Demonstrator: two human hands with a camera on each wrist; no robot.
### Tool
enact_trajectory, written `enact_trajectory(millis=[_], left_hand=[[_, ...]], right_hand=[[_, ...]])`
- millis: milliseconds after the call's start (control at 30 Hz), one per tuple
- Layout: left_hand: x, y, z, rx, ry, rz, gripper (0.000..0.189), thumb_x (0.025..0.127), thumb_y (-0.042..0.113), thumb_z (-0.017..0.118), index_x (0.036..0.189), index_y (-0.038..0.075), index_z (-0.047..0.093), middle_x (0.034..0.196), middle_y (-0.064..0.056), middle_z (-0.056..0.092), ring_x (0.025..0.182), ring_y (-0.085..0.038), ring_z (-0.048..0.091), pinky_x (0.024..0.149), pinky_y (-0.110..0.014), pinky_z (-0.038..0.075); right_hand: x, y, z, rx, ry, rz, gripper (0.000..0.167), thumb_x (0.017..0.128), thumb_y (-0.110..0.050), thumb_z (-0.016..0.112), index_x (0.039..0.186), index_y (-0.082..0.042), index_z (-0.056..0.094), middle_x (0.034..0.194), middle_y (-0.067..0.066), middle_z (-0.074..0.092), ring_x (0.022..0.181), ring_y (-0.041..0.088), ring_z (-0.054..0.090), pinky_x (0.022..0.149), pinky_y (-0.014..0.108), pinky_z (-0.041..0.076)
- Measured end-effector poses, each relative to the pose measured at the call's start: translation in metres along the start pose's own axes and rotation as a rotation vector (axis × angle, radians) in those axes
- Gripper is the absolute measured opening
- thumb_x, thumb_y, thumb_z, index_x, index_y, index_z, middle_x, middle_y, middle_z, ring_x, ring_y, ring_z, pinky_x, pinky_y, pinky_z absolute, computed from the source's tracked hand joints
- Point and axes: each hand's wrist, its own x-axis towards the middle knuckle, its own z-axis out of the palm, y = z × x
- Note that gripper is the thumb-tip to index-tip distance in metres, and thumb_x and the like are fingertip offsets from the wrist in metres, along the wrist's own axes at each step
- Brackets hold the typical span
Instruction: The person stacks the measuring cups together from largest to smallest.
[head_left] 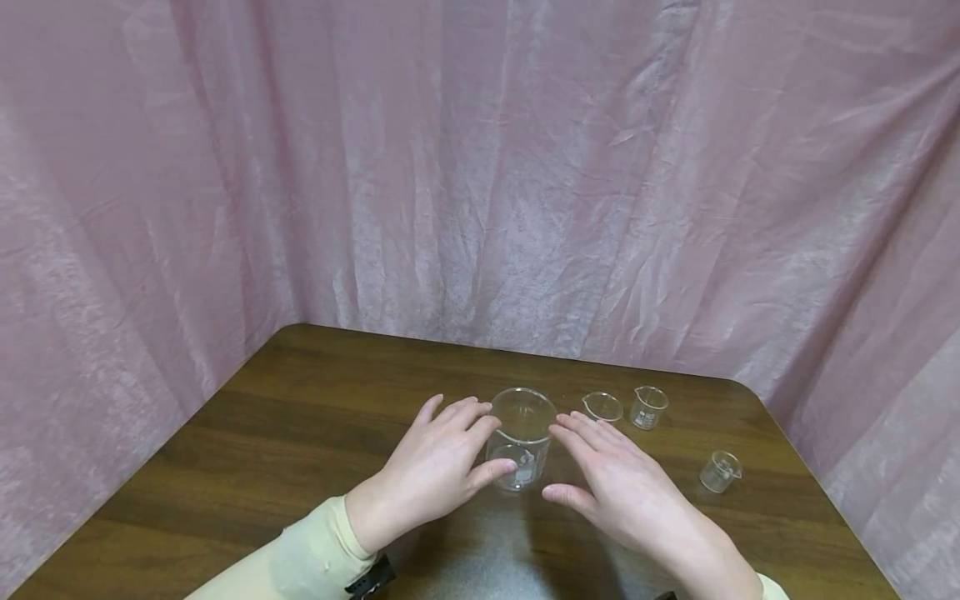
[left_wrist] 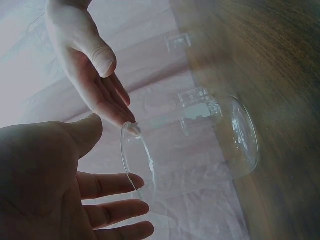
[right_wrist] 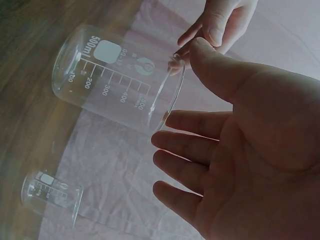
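Note:
A large clear glass beaker [head_left: 524, 454] stands upright on the brown table, with white 500 ml graduations facing the right wrist view. My left hand [head_left: 435, 462] is at its left side, fingers extended and fingertips right at the rim. On the opposite side is my right hand [head_left: 626, 483], also with extended fingers, its fingertips beside the rim. Both thumbs point inward on the near side of the glass. In the right wrist view, a smaller graduated beaker [right_wrist: 52, 195] stands apart from the large one.
Behind my right hand stand a beaker [head_left: 603, 406], partly hidden by the fingers, and a small beaker [head_left: 648, 408]. Another small beaker [head_left: 721, 472] is farther right. The wooden table [head_left: 315, 417] ends at a pink curtain [head_left: 480, 183] behind and at the sides.

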Motion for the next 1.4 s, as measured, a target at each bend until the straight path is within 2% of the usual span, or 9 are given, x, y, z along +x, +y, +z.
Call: enact_trajectory(millis=[200,367,567,800,1133,1400], left_hand=[[0.001,0.0,0.0,-0.007,-0.006,-0.005,0.055,0.104,0.059,0.071,0.131,0.011,0.076,0.14,-0.01,0.071,0.137,-0.032,0.063,0.114,-0.068,0.045],[0.002,-0.001,0.001,-0.041,-0.007,-0.024,0.058,0.104,0.058,0.071,0.137,0.01,0.072,0.143,-0.01,0.069,0.139,-0.032,0.062,0.115,-0.069,0.044],[0.007,-0.005,0.003,-0.059,-0.014,-0.057,0.071,0.105,0.058,0.071,0.153,0.008,0.061,0.152,-0.013,0.064,0.145,-0.036,0.057,0.117,-0.068,0.042],[0.016,-0.01,0.008,-0.136,-0.074,-0.133,0.083,0.107,0.062,0.065,0.166,0.007,0.047,0.167,-0.013,0.051,0.156,-0.038,0.045,0.122,-0.067,0.037],[0.027,-0.015,0.021,-0.218,-0.14,-0.195,0.09,0.106,0.068,0.062,0.17,0.008,0.04,0.172,-0.01,0.045,0.16,-0.035,0.04,0.124,-0.066,0.034],[0.032,-0.015,0.027,-0.256,-0.159,-0.214,0.093,0.105,0.07,0.061,0.171,0.007,0.038,0.172,-0.011,0.045,0.159,-0.036,0.04,0.125,-0.066,0.033]], right_hand=[[-0.001,0.0,-0.001,0.003,-0.016,-0.001,0.072,0.099,-0.05,0.081,0.152,-0.005,0.063,0.158,0.011,0.06,0.152,0.034,0.051,0.123,0.056,0.04],[-0.001,0.001,-0.002,0.001,-0.023,-0.004,0.073,0.099,-0.05,0.081,0.153,-0.006,0.062,0.159,0.011,0.06,0.152,0.034,0.051,0.124,0.055,0.04],[-0.002,0.003,-0.004,-0.001,-0.023,-0.006,0.076,0.099,-0.052,0.08,0.157,-0.006,0.059,0.161,0.011,0.059,0.152,0.034,0.051,0.125,0.055,0.038],[-0.001,0.004,-0.003,-0.006,-0.029,-0.011,0.078,0.098,-0.051,0.081,0.157,-0.005,0.059,0.162,0.012,0.057,0.153,0.034,0.05,0.125,0.056,0.038],[-0.001,0.004,-0.003,-0.003,-0.026,-0.015,0.076,0.098,-0.052,0.081,0.155,-0.005,0.061,0.161,0.011,0.059,0.152,0.035,0.051,0.124,0.056,0.039],[-0.002,0.005,-0.002,-0.011,-0.025,-0.019,0.076,0.099,-0.054,0.079,0.155,-0.005,0.062,0.16,0.011,0.059,0.152,0.034,0.052,0.124,0.056,0.039]])
